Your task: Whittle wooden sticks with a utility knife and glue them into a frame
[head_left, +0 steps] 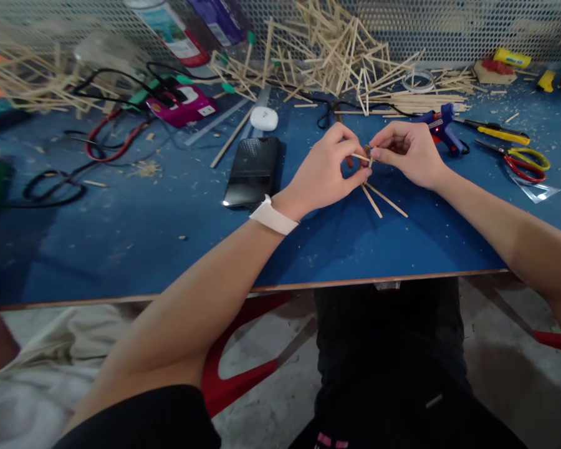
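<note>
My left hand (328, 163) is closed, its thumb and fingers pinching a small frame of thin wooden sticks (387, 199). Two of the sticks stick out below the fingers toward the front edge of the table. From the right, my right hand (409, 151) pinches at the top of the same frame, its thumb and forefinger meeting close to the left fingertips. What exactly sits between the right fingertips is too small to make out. A blue glue gun (443, 128) lies just behind the right hand.
Left of my hands lie a black phone (252, 171) and a white case (264, 118). Scissors (526, 162), a yellow cutter (502, 133) and a clear set square (537, 189) lie at right. Loose sticks (336, 50) pile up behind. Black cables and a purple power strip (182, 106) stand left.
</note>
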{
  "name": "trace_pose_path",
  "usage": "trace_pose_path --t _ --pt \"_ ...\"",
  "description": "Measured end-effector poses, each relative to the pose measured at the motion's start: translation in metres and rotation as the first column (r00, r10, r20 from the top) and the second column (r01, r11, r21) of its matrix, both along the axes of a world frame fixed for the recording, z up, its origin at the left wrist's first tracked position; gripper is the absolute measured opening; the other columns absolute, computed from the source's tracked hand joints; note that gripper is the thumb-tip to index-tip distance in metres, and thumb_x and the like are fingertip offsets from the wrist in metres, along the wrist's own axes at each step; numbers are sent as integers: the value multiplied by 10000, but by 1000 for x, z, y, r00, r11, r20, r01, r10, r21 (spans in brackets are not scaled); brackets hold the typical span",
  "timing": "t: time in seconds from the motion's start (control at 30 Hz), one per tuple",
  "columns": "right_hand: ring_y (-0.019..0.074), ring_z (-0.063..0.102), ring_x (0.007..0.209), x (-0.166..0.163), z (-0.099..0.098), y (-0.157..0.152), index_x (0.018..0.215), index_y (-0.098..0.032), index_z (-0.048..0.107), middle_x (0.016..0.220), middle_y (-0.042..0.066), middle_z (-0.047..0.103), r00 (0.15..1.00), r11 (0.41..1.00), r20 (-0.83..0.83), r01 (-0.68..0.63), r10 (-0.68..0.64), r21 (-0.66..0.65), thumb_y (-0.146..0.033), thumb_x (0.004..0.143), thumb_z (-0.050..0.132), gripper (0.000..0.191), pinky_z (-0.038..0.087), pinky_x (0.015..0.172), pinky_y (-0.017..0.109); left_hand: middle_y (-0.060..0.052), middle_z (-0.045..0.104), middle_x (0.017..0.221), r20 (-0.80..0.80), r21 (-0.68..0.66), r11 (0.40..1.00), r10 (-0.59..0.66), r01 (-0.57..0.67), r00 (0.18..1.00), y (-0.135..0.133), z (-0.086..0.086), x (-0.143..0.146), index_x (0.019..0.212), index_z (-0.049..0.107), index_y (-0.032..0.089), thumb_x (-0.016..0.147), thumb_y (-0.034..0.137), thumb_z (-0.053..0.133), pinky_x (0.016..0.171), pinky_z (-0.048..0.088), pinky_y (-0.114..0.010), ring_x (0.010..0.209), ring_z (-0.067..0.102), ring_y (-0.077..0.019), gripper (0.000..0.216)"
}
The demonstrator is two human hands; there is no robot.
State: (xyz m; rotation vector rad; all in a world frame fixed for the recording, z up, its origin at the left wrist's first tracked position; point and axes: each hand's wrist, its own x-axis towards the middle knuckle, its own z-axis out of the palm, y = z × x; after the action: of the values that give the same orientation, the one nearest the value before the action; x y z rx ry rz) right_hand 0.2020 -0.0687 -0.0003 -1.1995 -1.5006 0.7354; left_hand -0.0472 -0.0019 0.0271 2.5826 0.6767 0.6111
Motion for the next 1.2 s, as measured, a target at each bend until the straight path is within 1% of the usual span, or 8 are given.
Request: trace_pose_path --t 0.23,0.4,0.57,0.63,0.7,0.77,0.93,1.2 --pt "301 844 988 2 0 0 1025 -286 835 970 47 841 1000 1000 9 -18 18 18 -767 793 1147 618 784 933 495 -163 759 1466 30 13 1000 2 -3 1000 -1 2 -1 1212 801 265 1189 482 722 975 740 -519 1171 821 -339 231" --pt "308 845 991 5 0 1 1049 -290 866 991 53 847 1000 999 13 -27 27 26 -757 840 1120 572 781 945 530 -136 777 1419 74 131 981 137 -145 988 16 12 -15 1262 802 319 1258 526 599 1085 709 -534 1290 788 -349 290" --pt "298 829 949 13 -1 4 1028 -276 887 992 62 854 999 994 38 5 -9 105 -699 886 1095 492 769 961 552 -151 767 1284 -57 358 818 501 -451 864 93 3 -83 1204 800 243 1109 647 807 1034 664 -581 1258 706 -378 415" --pt "294 828 933 15 -2 5 1012 -271 888 984 66 859 999 991 35 7 -11 134 -695 889 1091 486 769 955 548 -111 726 1052 -221 317 783 609 -535 762 131 -6 -116 1166 776 201 952 754 948 948 637 -523 1030 658 -302 618" --pt "295 834 930 16 -4 6 1005 -275 889 984 64 868 999 990 33 4 -9 140 -697 887 1092 483 771 945 544 -16 625 839 -447 205 798 592 -567 670 161 -12 -142 1110 760 187 902 847 959 838 578 -437 794 520 -197 720" --pt "292 840 919 15 -5 5 1010 -279 897 994 64 881 1000 990 29 -3 -2 142 -695 895 1087 471 768 933 538 27 638 786 -479 155 822 547 -548 686 178 -14 -155 1211 793 167 940 888 922 770 506 -369 708 447 -146 781" --pt "284 845 903 14 -5 2 1027 -279 919 1016 75 911 999 990 48 -14 7 141 -642 940 1056 397 752 923 525 -8 841 972 -410 62 863 480 -502 775 179 -8 -153 1679 675 138 876 763 1081 707 492 -330 709 651 -165 1096" --pt "290 849 923 15 -2 0 1031 -284 915 1033 79 926 996 994 84 -3 -6 108 -627 954 1006 363 748 929 534 55 802 775 -225 38 921 385 -387 895 183 -16 -158 1380 760 165 902 876 1012 663 472 -315 612 607 -126 893"
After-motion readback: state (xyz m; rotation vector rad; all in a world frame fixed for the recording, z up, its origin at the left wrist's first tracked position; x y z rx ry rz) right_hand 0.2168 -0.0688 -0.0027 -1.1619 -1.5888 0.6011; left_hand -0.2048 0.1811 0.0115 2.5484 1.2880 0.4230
